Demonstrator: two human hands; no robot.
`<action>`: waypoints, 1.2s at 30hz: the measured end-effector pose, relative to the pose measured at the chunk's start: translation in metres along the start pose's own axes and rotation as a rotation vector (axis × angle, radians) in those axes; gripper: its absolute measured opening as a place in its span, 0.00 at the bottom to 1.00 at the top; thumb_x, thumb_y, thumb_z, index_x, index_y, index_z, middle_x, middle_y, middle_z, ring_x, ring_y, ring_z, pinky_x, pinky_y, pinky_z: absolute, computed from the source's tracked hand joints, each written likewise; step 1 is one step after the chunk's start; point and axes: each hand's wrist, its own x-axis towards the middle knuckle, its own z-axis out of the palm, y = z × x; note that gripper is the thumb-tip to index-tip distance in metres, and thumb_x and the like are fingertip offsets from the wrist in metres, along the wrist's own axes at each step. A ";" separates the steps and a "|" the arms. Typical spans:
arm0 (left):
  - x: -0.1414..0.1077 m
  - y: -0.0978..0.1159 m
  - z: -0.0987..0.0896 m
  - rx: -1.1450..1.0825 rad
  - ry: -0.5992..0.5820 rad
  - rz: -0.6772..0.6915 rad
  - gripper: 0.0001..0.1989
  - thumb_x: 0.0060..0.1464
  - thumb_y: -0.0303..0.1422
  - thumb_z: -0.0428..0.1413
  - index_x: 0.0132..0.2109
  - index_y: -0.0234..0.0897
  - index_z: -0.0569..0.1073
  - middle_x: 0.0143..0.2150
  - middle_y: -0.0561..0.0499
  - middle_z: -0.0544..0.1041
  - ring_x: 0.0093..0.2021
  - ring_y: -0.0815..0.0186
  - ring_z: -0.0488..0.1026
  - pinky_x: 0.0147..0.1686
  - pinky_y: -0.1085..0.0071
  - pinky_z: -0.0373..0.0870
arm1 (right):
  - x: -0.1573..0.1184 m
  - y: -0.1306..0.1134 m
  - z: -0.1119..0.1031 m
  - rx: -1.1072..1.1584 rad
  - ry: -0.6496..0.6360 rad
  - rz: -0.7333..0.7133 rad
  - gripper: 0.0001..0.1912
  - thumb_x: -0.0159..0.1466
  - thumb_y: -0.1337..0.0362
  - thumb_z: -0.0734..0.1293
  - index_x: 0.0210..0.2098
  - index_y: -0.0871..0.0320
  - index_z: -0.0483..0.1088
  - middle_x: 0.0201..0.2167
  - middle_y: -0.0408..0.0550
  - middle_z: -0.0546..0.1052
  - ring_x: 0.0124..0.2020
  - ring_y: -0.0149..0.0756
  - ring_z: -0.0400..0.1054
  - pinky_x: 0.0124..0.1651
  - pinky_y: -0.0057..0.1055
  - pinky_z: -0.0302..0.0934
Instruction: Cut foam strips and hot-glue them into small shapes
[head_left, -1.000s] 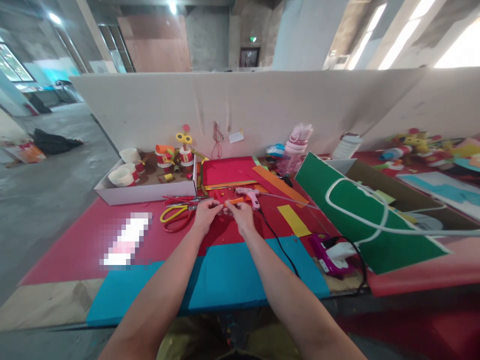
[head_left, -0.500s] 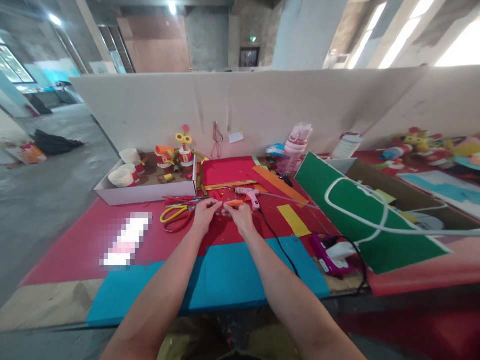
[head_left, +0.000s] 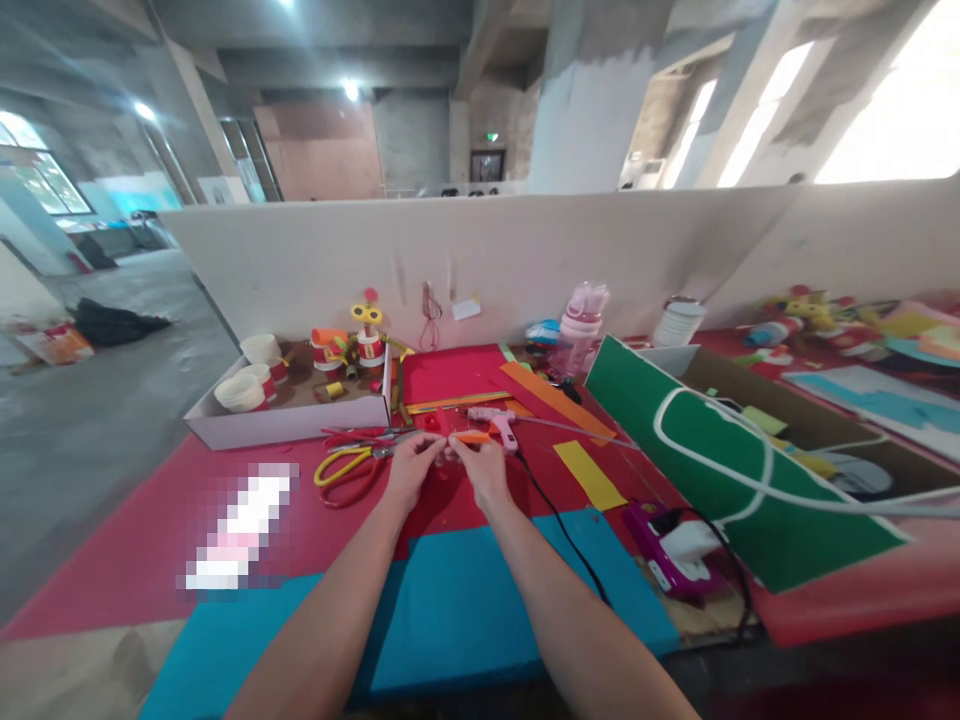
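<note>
My left hand [head_left: 412,468] and my right hand [head_left: 481,468] almost meet over the red table cover, fingers pinched. Between the fingertips is something too small to make out. An orange piece [head_left: 471,437] shows along the fingers of my right hand, held in them. Just behind that hand lies a pink glue gun [head_left: 495,422] with a black cord. Scissors with yellow and red handles [head_left: 346,478] lie beside my left hand. Small red pieces [head_left: 431,422] are on the table beyond the fingertips.
White tray [head_left: 289,428] with paper cups stands back left; red sheets [head_left: 454,375] and an orange strip [head_left: 559,400] lie behind. Yellow strip [head_left: 589,475], purple power strip [head_left: 664,560], green-sided box [head_left: 720,470] are right. Blue sheets [head_left: 465,610] lie in front; a pink bottle [head_left: 581,330] stands behind.
The view has tilted up, so the table and hands appear lower in the picture. Both hands keep nearly the same pinched pose, close together.
</note>
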 end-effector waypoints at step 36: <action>-0.004 -0.003 0.006 -0.180 0.163 0.025 0.16 0.40 0.41 0.65 0.32 0.35 0.73 0.22 0.56 0.73 0.21 0.72 0.67 0.23 0.75 0.63 | 0.002 0.010 0.004 0.138 -0.060 0.028 0.12 0.42 0.61 0.74 0.24 0.60 0.73 0.19 0.42 0.76 0.23 0.35 0.71 0.34 0.36 0.70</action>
